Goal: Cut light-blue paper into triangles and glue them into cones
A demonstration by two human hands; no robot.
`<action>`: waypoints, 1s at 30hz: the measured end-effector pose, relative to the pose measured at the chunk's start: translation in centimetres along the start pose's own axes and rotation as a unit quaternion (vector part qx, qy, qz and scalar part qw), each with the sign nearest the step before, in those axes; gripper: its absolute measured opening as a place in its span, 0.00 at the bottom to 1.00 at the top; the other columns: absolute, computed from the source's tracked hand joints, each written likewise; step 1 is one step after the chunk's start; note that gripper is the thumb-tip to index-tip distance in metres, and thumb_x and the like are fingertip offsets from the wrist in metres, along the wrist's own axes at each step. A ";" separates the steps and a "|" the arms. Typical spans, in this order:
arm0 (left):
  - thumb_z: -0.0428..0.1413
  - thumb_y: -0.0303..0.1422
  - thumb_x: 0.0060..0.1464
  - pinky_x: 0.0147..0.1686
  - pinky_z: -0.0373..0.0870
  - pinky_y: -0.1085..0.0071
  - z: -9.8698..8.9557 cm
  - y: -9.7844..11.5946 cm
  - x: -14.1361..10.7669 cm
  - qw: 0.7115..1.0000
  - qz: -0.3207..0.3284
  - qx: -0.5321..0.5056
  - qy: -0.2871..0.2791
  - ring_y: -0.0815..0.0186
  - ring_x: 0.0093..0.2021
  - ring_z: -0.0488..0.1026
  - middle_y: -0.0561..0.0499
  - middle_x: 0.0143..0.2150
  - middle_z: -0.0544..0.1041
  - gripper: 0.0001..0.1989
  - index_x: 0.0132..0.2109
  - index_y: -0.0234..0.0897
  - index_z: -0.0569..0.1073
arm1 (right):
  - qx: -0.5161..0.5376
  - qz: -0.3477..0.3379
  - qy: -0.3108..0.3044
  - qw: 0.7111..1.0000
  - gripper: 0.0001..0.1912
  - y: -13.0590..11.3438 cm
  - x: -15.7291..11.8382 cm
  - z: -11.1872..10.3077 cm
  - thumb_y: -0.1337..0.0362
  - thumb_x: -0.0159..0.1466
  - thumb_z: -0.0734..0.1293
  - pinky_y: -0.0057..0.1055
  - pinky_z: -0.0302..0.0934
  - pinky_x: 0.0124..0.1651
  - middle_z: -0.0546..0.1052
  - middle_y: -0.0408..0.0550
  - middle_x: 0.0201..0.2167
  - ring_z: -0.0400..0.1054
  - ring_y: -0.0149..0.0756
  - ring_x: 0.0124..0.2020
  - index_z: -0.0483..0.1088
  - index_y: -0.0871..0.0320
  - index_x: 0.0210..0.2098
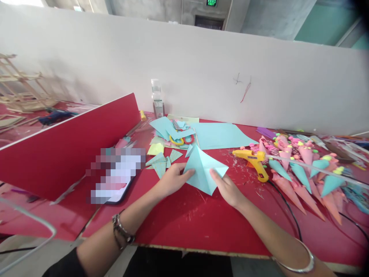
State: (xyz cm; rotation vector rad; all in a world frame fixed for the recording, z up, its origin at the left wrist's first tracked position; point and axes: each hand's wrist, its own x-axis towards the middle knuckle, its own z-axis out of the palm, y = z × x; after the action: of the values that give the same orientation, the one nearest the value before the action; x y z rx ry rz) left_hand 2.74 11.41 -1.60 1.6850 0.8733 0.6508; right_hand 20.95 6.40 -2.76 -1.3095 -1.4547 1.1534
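A square of light blue paper (204, 169) with crease lines is held up over the red table between my two hands. My left hand (175, 179) pinches its left corner, thumb in front. On the right side, my right hand (227, 187) grips the edge with the thumb on the near face; the fingers behind are hidden. Left of the sheet lie cut blue paper scraps (160, 164). Just behind it are scissors with yellow and red handles (176, 141), partly under paper pieces. A yellow hot glue gun (253, 159) stands to the right of my right hand.
Flat blue sheets (220, 134) lie at the back. Pink and blue paper cones (305, 177) are heaped at right, near the glue gun's black cord (288, 209). A phone (119, 179) leans by the red divider (72, 150) at left. A clear bottle (157, 99) stands against the white partition (196, 69).
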 end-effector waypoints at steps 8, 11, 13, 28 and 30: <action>0.46 0.39 0.56 0.22 0.58 0.76 -1.2 0.7 -0.2 0.994 0.038 0.080 0.070 0.73 0.21 0.62 0.57 0.19 0.64 0.16 0.24 0.35 0.64 | 0.050 0.062 0.117 0.990 0.21 0.2 0.0 0.1 0.51 0.60 0.60 0.40 0.61 0.51 0.72 0.49 0.47 0.64 0.44 0.50 0.66 0.55 0.47; 0.47 0.39 0.55 0.20 0.57 0.77 -1.8 0.9 -0.3 0.995 0.018 0.052 0.084 0.74 0.19 0.61 0.58 0.18 0.62 0.15 0.25 0.35 0.64 | 0.003 -0.030 0.113 0.993 0.25 0.0 0.3 -0.3 0.60 0.59 0.61 0.38 0.64 0.46 0.73 0.50 0.45 0.68 0.41 0.45 0.56 0.53 0.55; 0.47 0.39 0.54 0.20 0.57 0.78 -2.0 1.0 -0.3 0.994 0.002 0.028 0.105 0.74 0.19 0.61 0.58 0.18 0.63 0.14 0.26 0.35 0.66 | -0.026 -0.113 0.097 0.988 0.28 0.0 0.4 -0.5 0.67 0.59 0.60 0.37 0.63 0.47 0.69 0.48 0.49 0.66 0.38 0.47 0.51 0.50 0.58; 0.45 0.50 0.52 0.32 0.67 0.68 -1.1 0.4 -0.4 0.996 -0.020 -0.075 0.032 0.66 0.22 0.70 0.52 0.20 0.72 0.23 0.36 0.33 0.70 | -0.050 -0.122 0.108 0.985 0.11 -0.9 0.4 -0.9 0.60 0.59 0.63 0.27 0.60 0.33 0.72 0.44 0.27 0.66 0.33 0.31 0.70 0.57 0.24; 0.52 0.46 0.48 0.32 0.67 0.69 -0.4 0.7 -0.5 0.999 0.010 -0.045 0.019 0.66 0.23 0.71 0.53 0.23 0.74 0.18 0.35 0.34 0.70 | -0.040 -0.087 0.110 0.989 0.10 -0.7 0.5 -0.8 0.59 0.58 0.63 0.27 0.58 0.30 0.71 0.42 0.23 0.65 0.32 0.27 0.69 0.58 0.24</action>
State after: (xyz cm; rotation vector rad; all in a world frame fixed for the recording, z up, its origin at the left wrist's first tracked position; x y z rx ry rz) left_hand 2.30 11.12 -0.82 1.6066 0.8430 0.7285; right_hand 21.51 6.91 -1.90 -1.2917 -1.4321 0.8163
